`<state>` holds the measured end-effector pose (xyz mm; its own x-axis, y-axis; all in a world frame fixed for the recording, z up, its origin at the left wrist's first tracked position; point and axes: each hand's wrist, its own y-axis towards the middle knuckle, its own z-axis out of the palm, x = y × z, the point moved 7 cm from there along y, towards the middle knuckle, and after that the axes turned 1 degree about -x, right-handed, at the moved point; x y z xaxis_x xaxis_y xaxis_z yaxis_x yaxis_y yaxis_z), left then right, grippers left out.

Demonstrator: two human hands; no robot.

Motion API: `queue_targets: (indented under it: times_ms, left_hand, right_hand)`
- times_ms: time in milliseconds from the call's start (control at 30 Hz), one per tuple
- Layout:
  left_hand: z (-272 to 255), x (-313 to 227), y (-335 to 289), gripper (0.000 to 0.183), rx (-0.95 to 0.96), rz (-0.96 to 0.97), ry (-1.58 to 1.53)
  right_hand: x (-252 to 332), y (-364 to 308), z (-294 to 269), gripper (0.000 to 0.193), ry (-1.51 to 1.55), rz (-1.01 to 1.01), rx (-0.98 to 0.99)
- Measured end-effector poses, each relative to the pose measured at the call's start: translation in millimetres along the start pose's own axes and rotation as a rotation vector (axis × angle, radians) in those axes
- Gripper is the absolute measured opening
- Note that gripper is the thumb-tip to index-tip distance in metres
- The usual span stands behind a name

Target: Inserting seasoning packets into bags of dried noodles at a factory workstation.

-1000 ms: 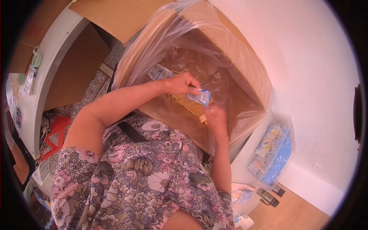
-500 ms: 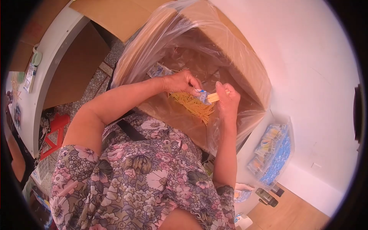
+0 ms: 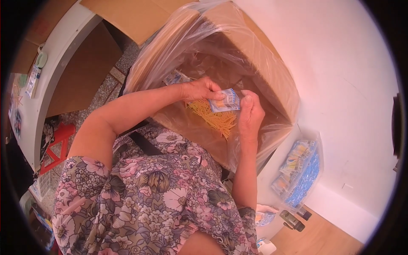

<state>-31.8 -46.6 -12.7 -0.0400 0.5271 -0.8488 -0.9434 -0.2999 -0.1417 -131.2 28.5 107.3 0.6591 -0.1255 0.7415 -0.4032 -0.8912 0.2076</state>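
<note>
Over a lined carton, my left hand pinches the left side of a small clear packet with blue serrated-looking edges. Something yellow-orange shows through the packet. My right hand is closed at the packet's right edge, thumb upward; its fingertips are turned away, so whether they grip that edge is hidden. Below the packet, a loose pile of thin yellow sticks lies in the carton. Another blue-and-white packet rests inside, left of the pile.
The large cardboard carton has a clear plastic liner over its rim. To the right stands a clear bin of blue packets. A white curved table and a red frame are on the left.
The packet has turned flat and broad toward me. The yellow sticks that my right hand held at its mouth no longer show in that hand, which has moved slightly down.
</note>
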Motion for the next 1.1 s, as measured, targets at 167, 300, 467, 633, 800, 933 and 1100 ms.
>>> queue_targets:
  times_ms: [167, 300, 467, 633, 800, 933, 1100]
  left_hand:
    - [-2, 2, 0, 0.023, 0.037, 0.025, -0.048]
    - [-3, 0, 2, 0.025, 0.009, 0.032, 0.015]
    - [-30, -1, 5, 0.026, -0.117, -0.011, 0.172]
    - [-79, 24, 2, 0.026, -0.241, -0.048, 1.351]
    - [-114, 58, 12, 0.045, -0.226, -0.063, 1.877]
    - [-156, 59, -5, 0.058, -0.25, -0.072, 1.243]
    - [-169, 48, 8, 0.041, -0.185, -0.01, 1.537]
  right_hand:
    - [14, -7, 24, 0.035, -0.195, -0.168, 0.009]
    - [8, -12, 25, 0.027, -0.071, -0.086, -0.032]
    - [15, -32, -15, 0.017, 0.052, 0.035, -0.118]
    - [27, -110, -125, 0.013, -0.02, 0.141, -0.16]
    - [6, -230, -253, 0.017, -0.263, 0.4, -0.378]
    - [-39, -323, -323, 0.02, -0.198, 0.666, -0.579]
    - [-94, -415, -334, 0.019, -0.316, 0.926, -0.532]
